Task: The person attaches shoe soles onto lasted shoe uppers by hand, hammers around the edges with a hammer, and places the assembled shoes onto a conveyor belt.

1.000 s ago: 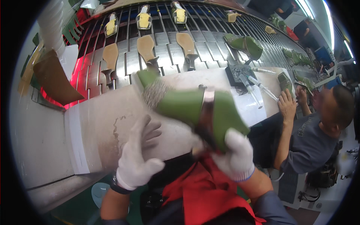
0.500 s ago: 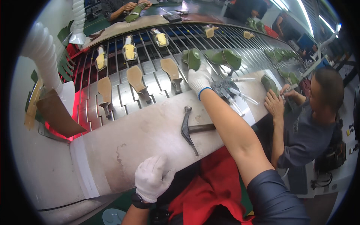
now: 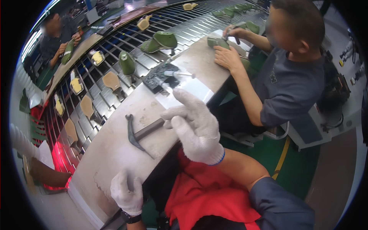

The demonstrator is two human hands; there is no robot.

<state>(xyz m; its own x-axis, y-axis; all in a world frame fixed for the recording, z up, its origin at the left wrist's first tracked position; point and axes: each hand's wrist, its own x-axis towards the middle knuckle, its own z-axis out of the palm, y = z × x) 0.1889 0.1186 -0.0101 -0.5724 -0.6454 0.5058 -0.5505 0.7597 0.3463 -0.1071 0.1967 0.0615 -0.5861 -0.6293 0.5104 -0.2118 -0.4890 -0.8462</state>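
Observation:
My right hand (image 3: 197,130), in a white knitted glove with a blue cuff edge, hovers above the bench's near edge, beside a hammer's handle. Its index finger stretches forward, the others bend loosely, and nothing shows between them. The hammer (image 3: 132,134) lies on the pale bench. Gloved as well, my left hand (image 3: 128,193) rests open at the bench's near edge, thumb apart from loosely curved fingers, holding nothing visible. Beyond my right hand, clear syringe-like applicators (image 3: 179,74) lie on a dark rough block (image 3: 159,78). A green shoe upper (image 3: 126,63) stands on the slatted conveyor.
More green shoe uppers (image 3: 161,41) and tan heeled sole pieces (image 3: 87,106) sit on the conveyor (image 3: 101,82). At right, a co-worker's hands (image 3: 230,57) work on a green shoe. Another person (image 3: 57,42) handles one across the conveyor. Red light glows at left.
My right hand has let go of the green shoe upper on the conveyor and drawn back toward me. The view has turned right; my left hand stays by the bench edge.

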